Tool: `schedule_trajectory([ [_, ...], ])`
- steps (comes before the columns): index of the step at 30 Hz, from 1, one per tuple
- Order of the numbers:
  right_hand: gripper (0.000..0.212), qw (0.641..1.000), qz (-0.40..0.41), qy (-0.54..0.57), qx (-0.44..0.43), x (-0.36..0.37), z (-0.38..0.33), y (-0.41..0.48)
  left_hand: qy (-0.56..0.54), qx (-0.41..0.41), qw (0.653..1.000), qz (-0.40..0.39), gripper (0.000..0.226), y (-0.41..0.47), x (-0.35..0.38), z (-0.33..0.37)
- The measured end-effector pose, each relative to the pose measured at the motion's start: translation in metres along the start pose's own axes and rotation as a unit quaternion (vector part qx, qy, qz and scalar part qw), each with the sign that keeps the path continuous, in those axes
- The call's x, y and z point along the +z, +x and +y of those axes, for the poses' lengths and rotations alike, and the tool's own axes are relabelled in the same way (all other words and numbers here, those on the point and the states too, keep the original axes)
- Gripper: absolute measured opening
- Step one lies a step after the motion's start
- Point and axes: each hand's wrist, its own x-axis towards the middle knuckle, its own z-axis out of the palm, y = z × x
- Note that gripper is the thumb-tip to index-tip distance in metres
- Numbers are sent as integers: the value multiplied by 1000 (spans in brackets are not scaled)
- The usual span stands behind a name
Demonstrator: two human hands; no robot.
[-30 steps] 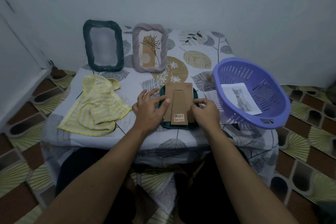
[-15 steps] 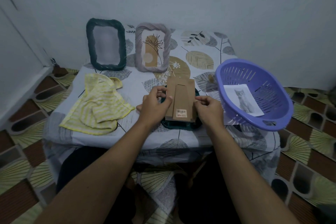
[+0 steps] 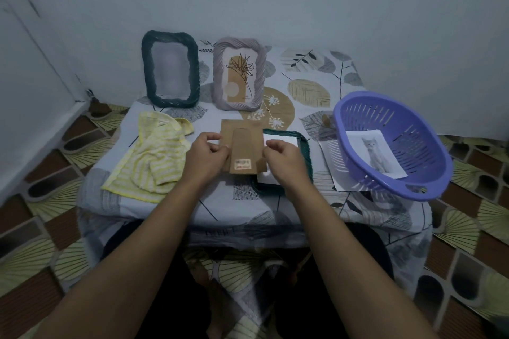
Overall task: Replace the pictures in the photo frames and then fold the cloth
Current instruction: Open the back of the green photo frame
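Since the earlier frames the backing board (image 3: 242, 143) has come away from the flat frame (image 3: 305, 155) and shifted to the left, uncovering a white sheet (image 3: 281, 141) inside that frame. Left hand (image 3: 208, 157): fingers curled, pinching the board's left edge. Right hand (image 3: 283, 158): fingers curled, pinching the board's right edge, so both hands hold the brown board, whose folding stand and barcode sticker face up. Its right side overlaps the left rim of the flat frame, which is dark green and lies face down near the front of the table (image 3: 308, 91); whether board and frame touch cannot be told. Left of the hands lies the cloth (image 3: 154, 162) — yellow-and-white striped, crumpled, unfolded. At the back of the table two frames stand upright near the wall: the dark frame (image 3: 148, 69) on the left, its picture too blurred to read, and just beside it the grey frame (image 3: 219, 74), showing a line drawing of a plant. On the right the basket (image 3: 440, 162) — purple, slotted, tilted — holds the cat picture (image 3: 374, 154), with a loose sheet (image 3: 330, 165) lying partly under its near side.
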Motion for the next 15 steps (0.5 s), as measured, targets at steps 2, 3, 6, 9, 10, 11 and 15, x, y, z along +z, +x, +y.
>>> schedule_trajectory([
  [2,44,997,-33,-64,-12,14,-4,-4,40,-1,999,10,22,2,-12,-7],
  [3,47,993,-47,-102,-22,21,-6,-6,62,2,998,17,24,2,-17,-9],
  [6,55,968,-80,-231,-55,40,-10,-10,108,0,994,36,26,5,-31,-17],
  [9,58,946,-115,-295,-71,55,-13,-15,137,-7,990,37,28,7,-41,-23],
  [10,57,940,-121,-309,-75,58,-13,-16,147,-8,989,33,29,7,-43,-24],
  [11,56,937,-125,-317,-77,60,-13,-16,159,-7,987,30,31,8,-45,-24],
  [15,55,932,-122,-330,-86,62,-14,-15,206,14,978,13,37,11,-48,-25],
])
